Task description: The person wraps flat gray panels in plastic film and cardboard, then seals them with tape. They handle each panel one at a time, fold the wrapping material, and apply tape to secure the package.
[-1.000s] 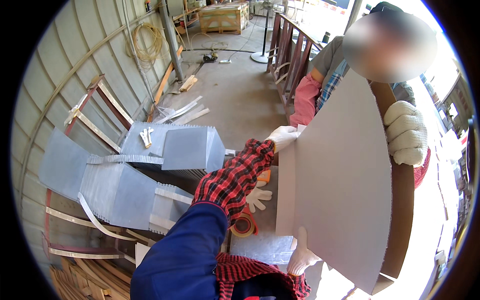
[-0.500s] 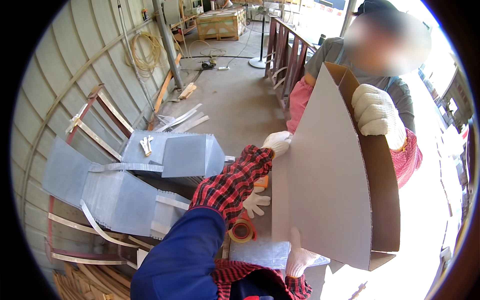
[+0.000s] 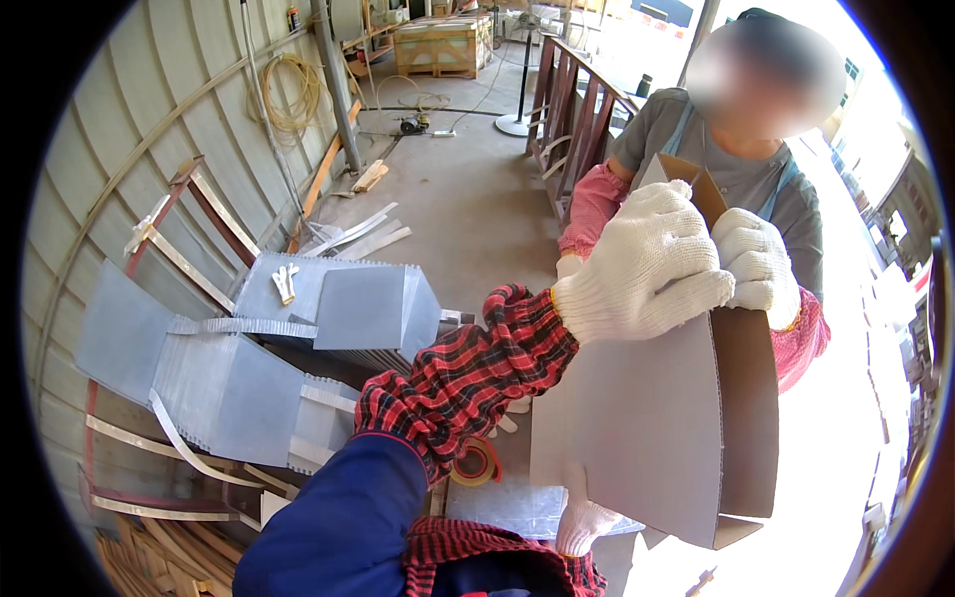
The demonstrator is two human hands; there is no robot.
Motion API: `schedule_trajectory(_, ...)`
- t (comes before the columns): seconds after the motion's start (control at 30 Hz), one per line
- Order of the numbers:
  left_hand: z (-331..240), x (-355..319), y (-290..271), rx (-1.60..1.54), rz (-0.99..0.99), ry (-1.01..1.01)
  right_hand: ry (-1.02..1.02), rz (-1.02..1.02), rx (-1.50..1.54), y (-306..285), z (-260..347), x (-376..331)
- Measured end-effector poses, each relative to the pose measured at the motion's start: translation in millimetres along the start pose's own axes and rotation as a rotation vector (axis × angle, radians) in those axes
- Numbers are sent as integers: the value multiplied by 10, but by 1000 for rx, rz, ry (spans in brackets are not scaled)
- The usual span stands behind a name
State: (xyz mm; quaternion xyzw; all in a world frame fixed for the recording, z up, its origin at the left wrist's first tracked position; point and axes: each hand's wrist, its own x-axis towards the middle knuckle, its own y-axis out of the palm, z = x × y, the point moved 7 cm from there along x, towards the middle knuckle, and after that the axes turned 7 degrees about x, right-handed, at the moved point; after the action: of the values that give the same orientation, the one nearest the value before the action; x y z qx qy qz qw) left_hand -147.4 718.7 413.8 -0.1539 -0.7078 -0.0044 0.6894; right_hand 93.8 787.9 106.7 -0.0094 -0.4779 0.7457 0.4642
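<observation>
Head view. A tall, tapering cardboard carton (image 3: 637, 428), grey-white outside and brown on its inner faces, stands tilted right of centre, between the wearer and a co-worker in a grey shirt (image 3: 701, 124). The wearer's left hand (image 3: 647, 264), in a white knitted glove below a red-and-black plaid cuff, lies over the carton's upper part; its fingers are bent and set close together, but whether they grip the edge cannot be told. The right hand (image 3: 585, 519), also in a pale glove, holds the carton's lower edge, one digit extended along the near face and the others hidden behind the board. The co-worker's white-gloved hand (image 3: 758, 261), with a pink sleeve behind it, clasps the upper right edge, just beside the wearer's left hand. Beneath the left forearm, a tan roll of tape with a red rim (image 3: 475, 462) rests near the shiny grey top of a desk (image 3: 497, 505). To the left lie ridged stacks of blue-grey sheets (image 3: 363, 298), one bearing a small white glove (image 3: 286, 284). A yellowish coiled hose (image 3: 289, 97) hangs against the pale ribbed wall (image 3: 164, 70); a wooden crate (image 3: 443, 47) stands on the floor at the rear.
</observation>
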Motion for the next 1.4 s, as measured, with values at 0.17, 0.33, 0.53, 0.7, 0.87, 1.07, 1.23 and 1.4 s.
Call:
schedule_trajectory(0.17,113,-285,-18,43,-36,-139,373,94,557,-17,240,196)
schedule_trajectory(0.33,224,-1639,185,156,188,-367,466,333,333,715,-672,-362)
schedule_trajectory(0.53,151,-1926,337,217,332,-244,435,538,538,1170,-1747,-552)
schedule_trajectory(0.7,184,-2000,277,220,295,-350,382,534,783,256,-545,109)
schedule_trajectory(0.87,206,-1986,351,209,244,-359,261,426,1339,-562,-75,510)
schedule_trajectory(1.07,209,-2054,441,154,239,-500,328,410,846,31,-199,605)
schedule_trajectory(1.23,124,-2222,539,-4,163,-758,369,375,893,25,-182,641)
schedule_trajectory(1.4,-39,-2282,513,3,89,-889,393,332,916,49,-221,613)
